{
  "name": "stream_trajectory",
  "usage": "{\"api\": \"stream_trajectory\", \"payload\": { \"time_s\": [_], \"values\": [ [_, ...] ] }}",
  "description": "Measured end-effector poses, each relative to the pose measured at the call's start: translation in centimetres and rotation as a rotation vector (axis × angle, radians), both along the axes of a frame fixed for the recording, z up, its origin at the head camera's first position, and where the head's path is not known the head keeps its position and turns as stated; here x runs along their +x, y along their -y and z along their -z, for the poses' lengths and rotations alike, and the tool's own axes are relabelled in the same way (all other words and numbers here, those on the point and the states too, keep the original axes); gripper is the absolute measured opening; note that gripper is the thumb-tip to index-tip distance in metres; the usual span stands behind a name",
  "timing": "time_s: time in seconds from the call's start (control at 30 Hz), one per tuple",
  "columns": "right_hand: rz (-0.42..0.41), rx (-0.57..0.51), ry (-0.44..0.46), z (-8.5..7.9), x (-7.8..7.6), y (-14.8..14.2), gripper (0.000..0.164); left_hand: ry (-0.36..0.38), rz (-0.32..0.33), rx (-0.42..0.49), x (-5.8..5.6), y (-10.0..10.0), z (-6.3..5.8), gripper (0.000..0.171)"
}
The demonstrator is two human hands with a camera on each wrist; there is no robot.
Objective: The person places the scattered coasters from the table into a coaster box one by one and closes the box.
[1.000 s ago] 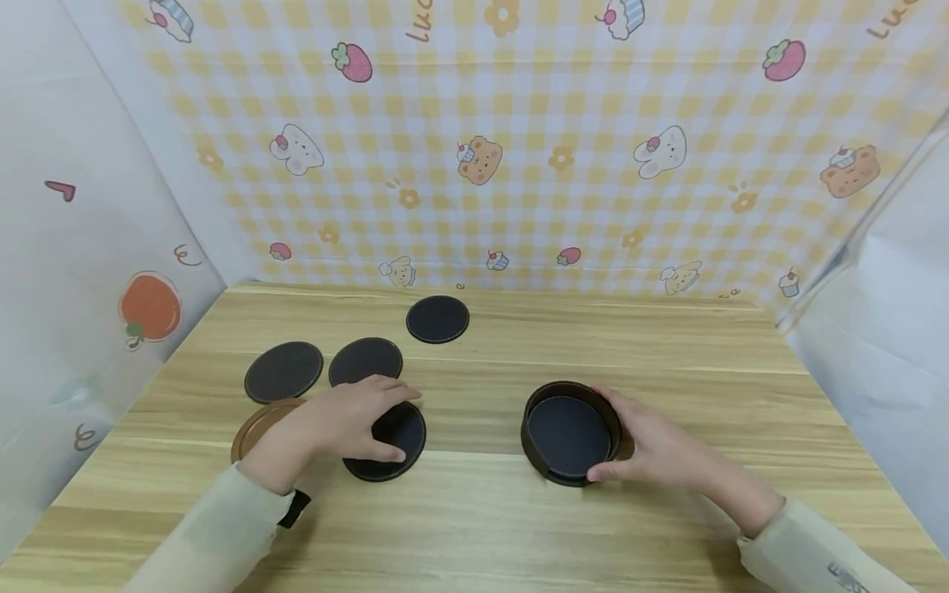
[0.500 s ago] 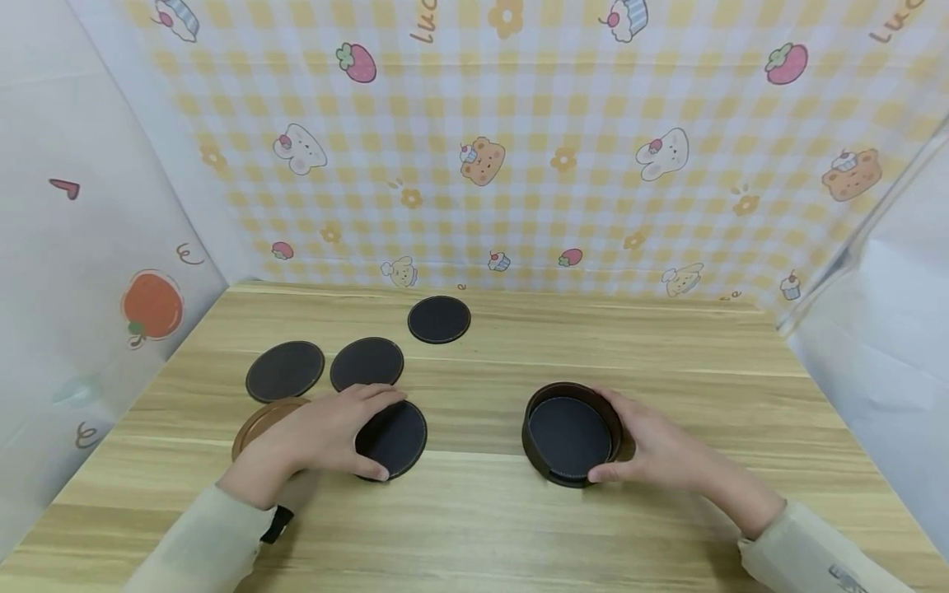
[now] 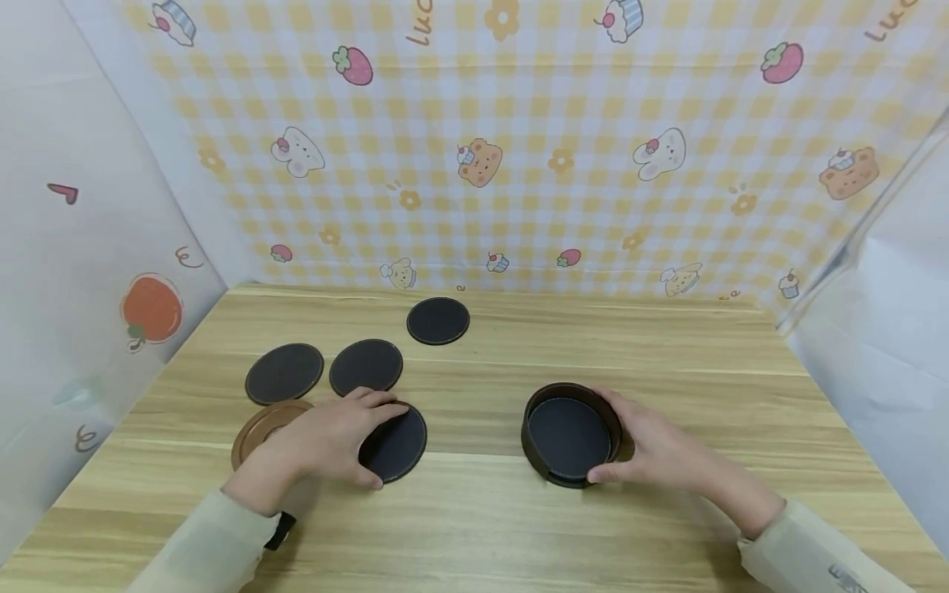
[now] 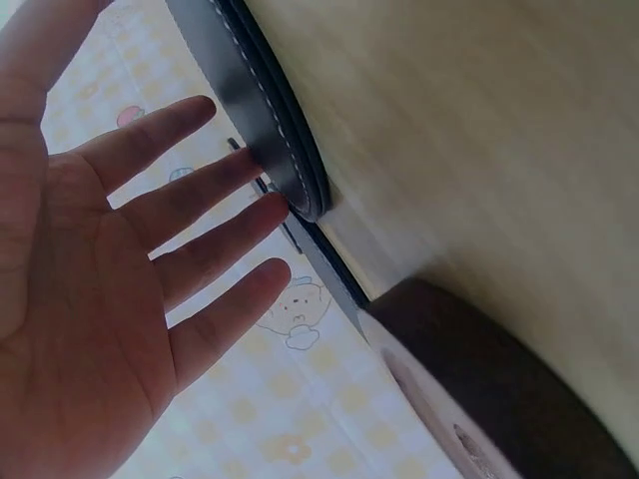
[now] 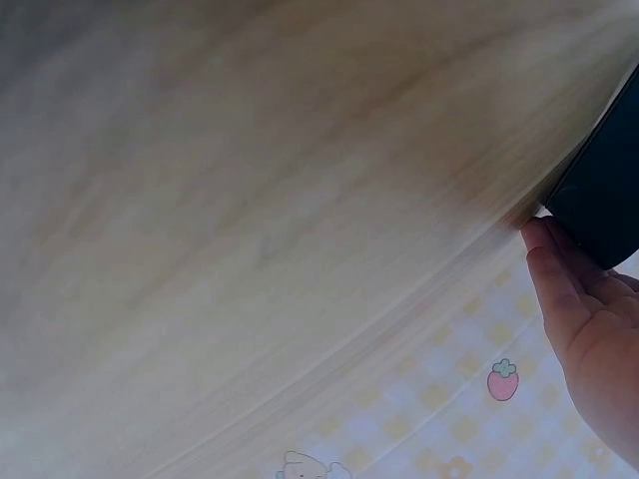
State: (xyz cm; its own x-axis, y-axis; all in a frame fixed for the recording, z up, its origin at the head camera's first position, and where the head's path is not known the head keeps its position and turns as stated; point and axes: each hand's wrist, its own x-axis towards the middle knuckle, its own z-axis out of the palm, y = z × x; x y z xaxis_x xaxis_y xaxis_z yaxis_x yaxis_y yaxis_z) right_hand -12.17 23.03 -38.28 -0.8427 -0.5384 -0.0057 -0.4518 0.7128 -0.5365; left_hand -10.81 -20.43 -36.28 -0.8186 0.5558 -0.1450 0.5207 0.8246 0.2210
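A round black coaster (image 3: 404,447) with a stitched edge lies flat on the table in the head view. Over its left part is my left hand (image 3: 334,436), thumb by the near edge and fingertips by the far edge. The left wrist view shows those fingers (image 4: 215,239) spread and fairly straight, their tips at the coaster's rim (image 4: 285,150). My right hand (image 3: 652,445) grips the right side of a round dark coaster holder (image 3: 530,457), thumb in front and fingers behind. Inside the holder lies another black coaster (image 3: 569,436). Only part of the holder shows in the right wrist view.
Three more black coasters lie farther back: one at left (image 3: 285,374), one in the middle (image 3: 366,365) and one near the wall (image 3: 438,320). A round brown object with a raised rim (image 3: 255,430) is partly hidden behind my left hand and wrist. A patterned cloth (image 3: 474,206) hangs behind the table.
My left hand has drawn back a little to the left and nearer, its thumb moving from over the coaster to its near edge. The right hand and the holder stay put.
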Motion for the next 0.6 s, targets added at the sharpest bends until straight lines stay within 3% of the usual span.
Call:
{"api": "stream_trajectory", "payload": {
  "time_s": [0.6],
  "values": [
    [0.001, 0.014, 0.014, -0.3, 0.1, 0.0, 0.113, -0.002, 0.028, -0.008, -0.6, -1.5, -0.2, 0.085]
  ]
}}
